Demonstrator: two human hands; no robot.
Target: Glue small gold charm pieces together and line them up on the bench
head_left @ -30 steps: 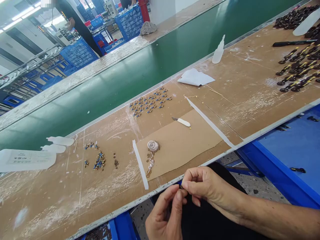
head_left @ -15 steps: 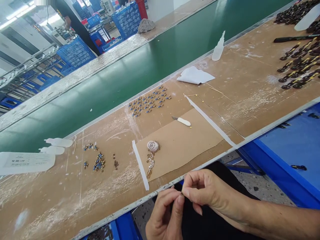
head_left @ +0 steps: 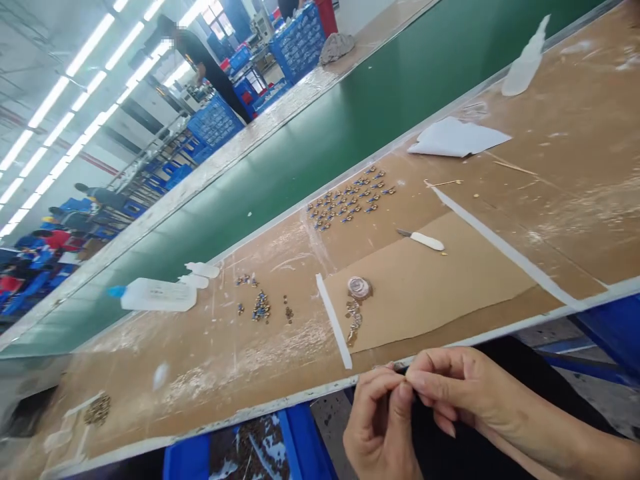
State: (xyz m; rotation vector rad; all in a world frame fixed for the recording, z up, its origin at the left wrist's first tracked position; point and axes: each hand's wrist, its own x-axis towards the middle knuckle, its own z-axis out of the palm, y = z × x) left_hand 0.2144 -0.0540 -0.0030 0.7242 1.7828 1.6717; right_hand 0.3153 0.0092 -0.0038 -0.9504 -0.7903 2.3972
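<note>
Small part (head_left: 406, 381), mostly hidden from view, is pinched between the two hands just beside the near edge of the worktop (head_left: 200, 348). The left hand's (head_left: 383, 420) grip is closed on it, thumb pressed to forefinger; by the right hand (head_left: 463, 383) it is nipped in the same way, the tips touching. Beyond them, a cardboard sheet (head_left: 450, 273) is flanked by white strips (head_left: 334, 320). A round pale item (head_left: 359, 287) is set on it, and a white-handled knife (head_left: 427, 241) is laid across its far edge. Leftward, blue-and-gold pieces (head_left: 261, 307) are heaped loosely.
</note>
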